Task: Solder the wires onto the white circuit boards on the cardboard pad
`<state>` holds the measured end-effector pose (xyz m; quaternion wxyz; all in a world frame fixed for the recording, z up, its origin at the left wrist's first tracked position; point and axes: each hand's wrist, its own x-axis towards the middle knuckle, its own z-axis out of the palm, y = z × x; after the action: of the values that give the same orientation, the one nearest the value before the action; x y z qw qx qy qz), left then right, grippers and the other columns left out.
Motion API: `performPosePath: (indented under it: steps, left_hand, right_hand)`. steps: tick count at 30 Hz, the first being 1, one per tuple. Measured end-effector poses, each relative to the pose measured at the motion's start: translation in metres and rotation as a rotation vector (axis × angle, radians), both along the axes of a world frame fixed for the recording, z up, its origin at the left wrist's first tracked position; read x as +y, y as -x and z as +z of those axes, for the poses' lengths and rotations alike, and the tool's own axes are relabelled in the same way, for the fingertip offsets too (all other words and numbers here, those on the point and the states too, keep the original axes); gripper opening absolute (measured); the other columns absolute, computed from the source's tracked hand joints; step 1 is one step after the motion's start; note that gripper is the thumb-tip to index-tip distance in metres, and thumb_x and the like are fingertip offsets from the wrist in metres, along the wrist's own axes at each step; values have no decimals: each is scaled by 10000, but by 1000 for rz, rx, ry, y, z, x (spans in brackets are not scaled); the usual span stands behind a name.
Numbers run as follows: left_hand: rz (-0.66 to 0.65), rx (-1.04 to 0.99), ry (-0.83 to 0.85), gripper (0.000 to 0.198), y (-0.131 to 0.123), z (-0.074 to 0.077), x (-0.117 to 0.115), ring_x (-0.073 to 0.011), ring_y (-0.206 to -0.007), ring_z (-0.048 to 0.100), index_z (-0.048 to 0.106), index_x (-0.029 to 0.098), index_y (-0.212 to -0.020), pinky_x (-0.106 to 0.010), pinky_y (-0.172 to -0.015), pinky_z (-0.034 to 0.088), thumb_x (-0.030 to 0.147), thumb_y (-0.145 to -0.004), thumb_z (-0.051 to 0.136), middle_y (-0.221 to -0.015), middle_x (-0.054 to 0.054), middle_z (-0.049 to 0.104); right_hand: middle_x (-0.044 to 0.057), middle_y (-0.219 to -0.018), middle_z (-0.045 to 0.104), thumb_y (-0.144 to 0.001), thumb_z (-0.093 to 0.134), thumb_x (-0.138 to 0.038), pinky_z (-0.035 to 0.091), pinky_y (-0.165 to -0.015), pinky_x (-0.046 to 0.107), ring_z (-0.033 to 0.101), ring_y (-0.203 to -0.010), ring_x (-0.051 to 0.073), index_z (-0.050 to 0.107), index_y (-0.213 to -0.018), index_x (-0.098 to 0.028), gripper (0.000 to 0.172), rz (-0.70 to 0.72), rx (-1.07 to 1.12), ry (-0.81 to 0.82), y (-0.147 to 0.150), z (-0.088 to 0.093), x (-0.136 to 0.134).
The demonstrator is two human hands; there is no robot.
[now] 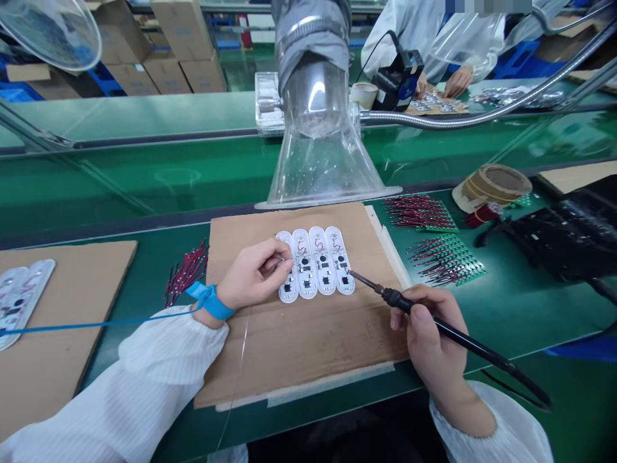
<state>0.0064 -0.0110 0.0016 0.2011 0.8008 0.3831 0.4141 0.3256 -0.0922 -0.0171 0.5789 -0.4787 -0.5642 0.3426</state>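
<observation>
Several white rounded circuit boards (326, 260) lie side by side on a brown cardboard sheet (308, 341). My right hand (431, 328) is closed round the black handle of a soldering iron (453, 331), whose tip meets the rightmost board near its middle. Over the leftmost board, my left hand (260, 273) has thumb and fingers pinched together; what sits between them is too small to name. A blue wrist strap (216, 302) circles the left wrist, with its cord running left.
A clear fume hood (322, 161) hangs beyond the boards. Dark red wires (187, 270) lie left; green boards with wires (448, 257), a round container (494, 186) and a black device (569, 225) are right. Another person's hands (457, 82) work across the bench. More boards (24, 299) lie far left.
</observation>
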Motion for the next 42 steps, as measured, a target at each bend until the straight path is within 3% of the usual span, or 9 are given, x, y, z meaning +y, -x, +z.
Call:
performPosePath:
  steps: [13,20,33,42]
  left_hand:
    - [-38,9,-56,106,-2,-1,-2,-89,-575,391,574,212,-953,-228,-559,341,124,-998,611,-696,87,409]
    - [-197,160,-164,123,-23,0,-10,-149,-695,487,582,214,-968,-276,-669,417,187,-1087,570,-749,33,552]
    - [-183,159,-111,97,-22,-1,-9,-148,-688,485,588,202,-983,-264,-648,406,166,-1072,579,-748,38,522]
    - [-188,159,-120,95,-21,-2,-8,-144,-694,486,588,204,-984,-279,-680,426,166,-1069,574,-750,39,529]
  right_hand:
    - [-26,-748,668,-1108,662,-352,541,-563,226,637,-594,121,677,-1085,-251,105,53,-67,15,0,2,0]
    - [-16,-795,693,-1089,678,-325,546,-574,240,663,-618,131,701,-1055,-251,85,100,-139,-4,-6,-5,-5]
    - [-2,-868,737,-1070,689,-316,542,-564,226,668,-601,122,722,-1058,-268,60,141,-279,-30,-5,1,-1]
    - [12,-908,745,-1080,677,-321,583,-613,244,703,-660,138,714,-1090,-266,67,130,-254,-10,-8,-4,-3]
